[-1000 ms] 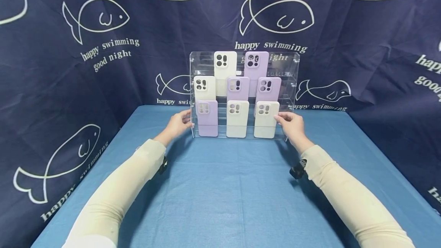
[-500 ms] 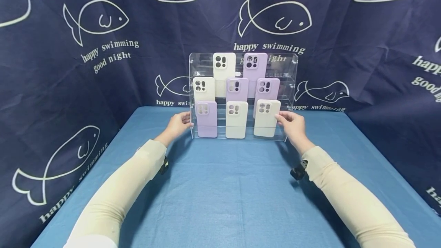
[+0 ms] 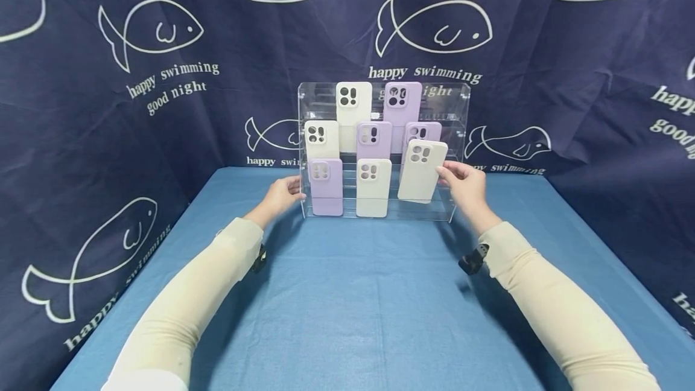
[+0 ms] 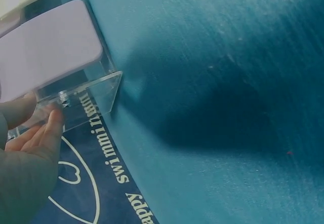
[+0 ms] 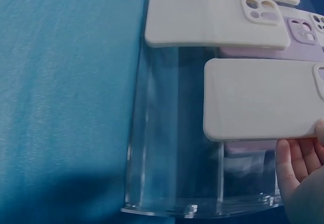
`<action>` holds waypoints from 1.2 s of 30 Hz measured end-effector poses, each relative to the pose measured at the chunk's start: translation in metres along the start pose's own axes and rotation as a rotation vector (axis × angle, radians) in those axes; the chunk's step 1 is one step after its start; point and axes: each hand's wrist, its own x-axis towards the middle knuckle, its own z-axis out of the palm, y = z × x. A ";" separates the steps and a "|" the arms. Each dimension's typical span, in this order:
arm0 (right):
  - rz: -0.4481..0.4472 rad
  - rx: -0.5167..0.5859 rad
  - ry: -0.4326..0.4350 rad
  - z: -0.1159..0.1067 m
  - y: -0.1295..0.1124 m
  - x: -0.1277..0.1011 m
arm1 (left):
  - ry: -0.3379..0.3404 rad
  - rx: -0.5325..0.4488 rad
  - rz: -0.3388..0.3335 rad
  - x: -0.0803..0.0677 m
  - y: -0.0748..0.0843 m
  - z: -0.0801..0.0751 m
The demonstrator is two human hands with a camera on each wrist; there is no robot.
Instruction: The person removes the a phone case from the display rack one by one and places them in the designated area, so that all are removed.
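Left hand (image 3: 279, 196) at 9 o'clock of the clear acrylic display rack (image 3: 459, 114), fingers straight, pressing flat on its left wall. It holds nothing, just braces.

Rack sits on the blue tablecloth (image 3: 347, 306), at 12 o'clock from the person.

Right hand (image 3: 466, 187) at 3 o'clock of the rack, pinching the right edge of a cream phone case (image 3: 421, 171). Case is off the bottom tier, tilted clockwise, hanging in front of a lilac case (image 3: 425, 131).

My read on doing this cleanly: keep the left hand bracing so the rack doesn't skid, lift the case straight up and toward the body, and keep its upper corner clear of the lilac case behind it.

Count: 8 cases. 4 cream (one in hand), 4 lilac. 1 rack.
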 end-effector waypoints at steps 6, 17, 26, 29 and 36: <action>-0.016 -0.063 -0.019 0.001 -0.012 -0.002 | -0.015 0.004 -0.018 0.000 0.001 0.000; -0.044 -0.029 0.006 0.001 -0.030 -0.001 | -0.006 -0.010 -0.083 0.001 0.007 0.000; -0.064 -0.029 -0.025 0.006 -0.034 -0.008 | -0.010 -0.002 -0.118 0.002 0.007 0.002; -0.049 0.022 -0.033 0.009 -0.035 -0.010 | -0.021 -0.058 -0.126 0.002 0.006 0.003; -0.036 0.060 -0.059 0.016 -0.041 -0.012 | -0.029 -0.174 -0.162 0.001 0.006 0.002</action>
